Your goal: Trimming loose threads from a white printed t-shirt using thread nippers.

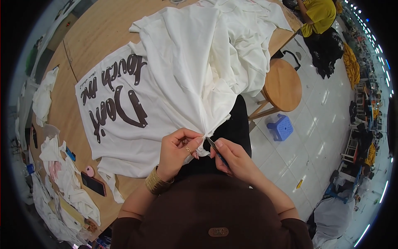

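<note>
my left hand [179,150] pinches a bunched fold of the white t-shirt [166,95] just past the wooden table's [95,29] near edge, over my lap. my right hand [230,157] is closed around a thin dark tool [215,148] (tip at the fold). open tiled floor [315,124] lies to my right beside a round stool [282,85].

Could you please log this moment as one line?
left hand: pinching shirt edge | right hand: holding snips at edge | table: shirt spread

tool tip [209,142]: hidden in cloth | seated person [317,14]: cut off at top
</note>
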`<state>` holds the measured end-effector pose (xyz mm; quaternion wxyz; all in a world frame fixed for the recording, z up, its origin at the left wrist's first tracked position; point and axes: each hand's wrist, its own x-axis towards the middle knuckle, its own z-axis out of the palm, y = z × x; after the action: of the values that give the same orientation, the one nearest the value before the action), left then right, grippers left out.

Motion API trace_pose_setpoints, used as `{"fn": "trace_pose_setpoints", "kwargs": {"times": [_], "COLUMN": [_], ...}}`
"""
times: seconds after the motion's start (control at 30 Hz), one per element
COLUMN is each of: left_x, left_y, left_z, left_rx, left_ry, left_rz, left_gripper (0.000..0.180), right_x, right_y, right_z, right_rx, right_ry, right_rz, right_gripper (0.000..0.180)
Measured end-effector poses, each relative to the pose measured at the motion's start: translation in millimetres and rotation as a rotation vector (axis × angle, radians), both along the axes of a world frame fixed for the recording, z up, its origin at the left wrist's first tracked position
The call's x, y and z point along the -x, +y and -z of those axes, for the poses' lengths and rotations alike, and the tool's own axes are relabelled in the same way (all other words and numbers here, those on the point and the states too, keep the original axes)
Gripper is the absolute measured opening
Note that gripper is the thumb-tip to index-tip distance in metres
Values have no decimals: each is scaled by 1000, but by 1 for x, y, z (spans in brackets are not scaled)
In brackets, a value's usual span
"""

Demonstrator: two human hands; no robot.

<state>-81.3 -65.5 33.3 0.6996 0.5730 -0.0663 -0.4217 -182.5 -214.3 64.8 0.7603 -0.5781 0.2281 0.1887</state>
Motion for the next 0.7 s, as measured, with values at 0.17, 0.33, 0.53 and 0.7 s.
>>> {"fn": "trace_pose_setpoints", "kwargs": {"times": [0.17, 0.33, 0.53, 0.7], "left_x": [0, 0, 0, 0], "left_y": [1, 0, 0, 2], "left_z": [-1, -2, -1, 0], "left_rx": [4, -4, 5, 18], "left_ry": [13, 2, 12, 46], "left_rz": [3, 4, 22, 8], "left_gripper": [10, 9, 9, 9], "right_x": [-1, -1, -3, -2], "right_y": [1, 2, 6, 0], "right_z": [3, 5, 6, 2], "right_rx": [-3, -8, -3, -23], "right_ry": [-11, -14, -10, 21], "right_rz": [12, 24, 139, 142], "right_gripper": [35, 35, 35, 34]}}
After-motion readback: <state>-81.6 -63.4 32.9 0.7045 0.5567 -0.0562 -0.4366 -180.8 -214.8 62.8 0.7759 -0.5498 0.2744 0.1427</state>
